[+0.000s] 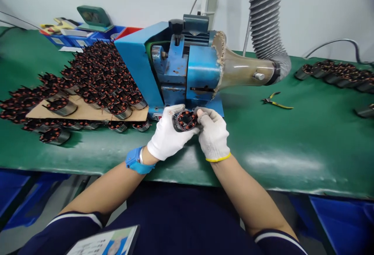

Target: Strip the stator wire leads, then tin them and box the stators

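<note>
My left hand (170,135), in a white glove, is closed around a motor stator (187,120). The stator's round open end faces up, with copper windings and black insulation showing. On its right side my right hand (213,132), gloved in white with a yellow cuff, has its thumb and fingers pinched at the rim; whether a wire lies between the fingertips is too small to tell. Both hands are just in front of a blue machine (204,66) with a motor and a clear funnel (244,69) on its right.
Many stators (102,71) are piled at left, some on a cardboard sheet (84,110). Yellow-handled cutters (276,102) lie at right, with more stators (341,73) beyond. A grey hose (267,17) rises from the funnel. Blue bins (78,41) stand behind the pile on the green bench (263,142).
</note>
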{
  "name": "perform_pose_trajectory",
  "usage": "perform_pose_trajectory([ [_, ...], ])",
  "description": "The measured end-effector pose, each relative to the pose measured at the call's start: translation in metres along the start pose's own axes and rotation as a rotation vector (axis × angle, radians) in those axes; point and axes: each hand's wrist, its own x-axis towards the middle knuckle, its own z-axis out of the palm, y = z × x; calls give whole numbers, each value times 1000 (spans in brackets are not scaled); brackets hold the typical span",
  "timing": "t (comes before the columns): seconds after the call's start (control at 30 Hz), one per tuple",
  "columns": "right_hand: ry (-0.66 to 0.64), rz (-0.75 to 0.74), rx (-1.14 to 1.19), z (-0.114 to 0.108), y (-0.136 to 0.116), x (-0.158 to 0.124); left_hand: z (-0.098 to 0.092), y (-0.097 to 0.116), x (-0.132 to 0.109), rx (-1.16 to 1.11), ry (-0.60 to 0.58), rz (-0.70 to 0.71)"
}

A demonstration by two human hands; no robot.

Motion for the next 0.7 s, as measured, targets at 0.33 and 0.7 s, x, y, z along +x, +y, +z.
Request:
perform_pose_trajectory([
  [0.33, -125, -112, -477, 2, -13, -6, 16, 12, 15, -84, -15, 53],
  [0.7, -105, -272, -668, 5, -44, 11, 21, 35, 46, 61, 95, 16],
])
